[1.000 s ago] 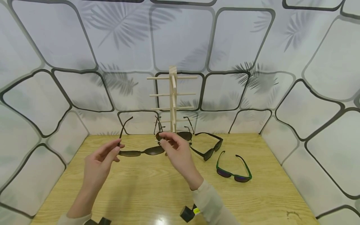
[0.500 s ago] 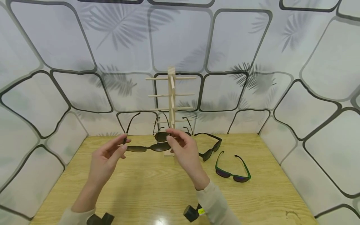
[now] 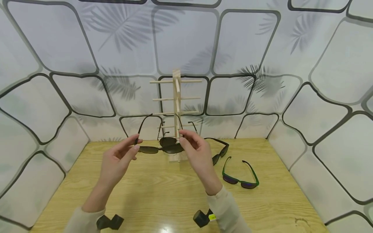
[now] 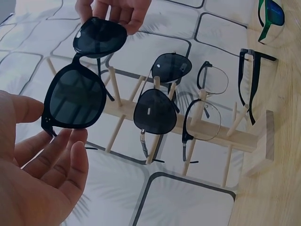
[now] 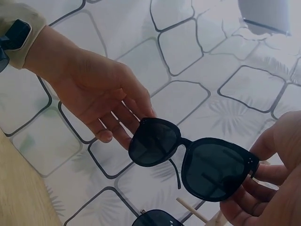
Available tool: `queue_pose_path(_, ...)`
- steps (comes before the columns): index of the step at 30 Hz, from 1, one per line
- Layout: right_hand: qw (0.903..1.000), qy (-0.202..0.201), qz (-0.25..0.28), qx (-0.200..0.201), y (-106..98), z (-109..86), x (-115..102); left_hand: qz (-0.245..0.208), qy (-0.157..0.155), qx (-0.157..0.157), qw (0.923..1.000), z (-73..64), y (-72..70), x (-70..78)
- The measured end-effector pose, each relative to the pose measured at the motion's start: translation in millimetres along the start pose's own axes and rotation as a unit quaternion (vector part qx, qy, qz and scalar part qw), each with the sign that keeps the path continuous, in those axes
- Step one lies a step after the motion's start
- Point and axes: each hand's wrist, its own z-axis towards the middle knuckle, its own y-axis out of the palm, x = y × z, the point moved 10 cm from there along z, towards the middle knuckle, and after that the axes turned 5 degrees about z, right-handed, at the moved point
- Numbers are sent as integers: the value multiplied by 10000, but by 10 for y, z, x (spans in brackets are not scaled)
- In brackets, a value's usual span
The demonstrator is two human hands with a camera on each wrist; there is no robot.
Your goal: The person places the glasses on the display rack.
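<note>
Black sunglasses (image 3: 172, 149) with dark lenses hang in the air before the wooden eyewear stand (image 3: 176, 94), temples unfolded and pointing toward it. My left hand (image 3: 118, 160) pinches their left hinge end between thumb and fingers. At the other end, my right hand (image 3: 198, 157) pinches the right hinge. Both lenses face the right wrist camera, where the sunglasses (image 5: 214, 169) span the two hands. Lower on the stand, the left wrist view shows another pair of dark sunglasses (image 4: 154, 113) and clear-lens glasses (image 4: 186, 123) resting on its pegs.
Black sunglasses (image 3: 223, 151) lie on the wooden table (image 3: 163, 197) right of the stand, partly behind my right hand. Green-framed sunglasses (image 3: 248, 185) lie nearer, further right. The upper pegs (image 3: 190, 81) of the stand carry no glasses. A patterned backdrop (image 3: 186, 42) encloses the table.
Both hands have carried the black sunglasses rightward and slightly up, so they now overlap the lower part of the stand. Both grips have stayed on the hinge ends.
</note>
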Motion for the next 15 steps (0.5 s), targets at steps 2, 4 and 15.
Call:
queue_pose_path(2, 10000, -16, -34, 35, -30, 6, -3, 33, -15, -17, 10000, 21, 27, 0)
queue_pose_path(4, 10000, 8, -49, 83, -62, 11, 3, 5, -42, -19, 10000, 42, 52, -3)
queue_pose_path(15, 9996, 188, -20, 186, -207, 63, 91, -178, 43, -56, 9998, 138, 177, 21)
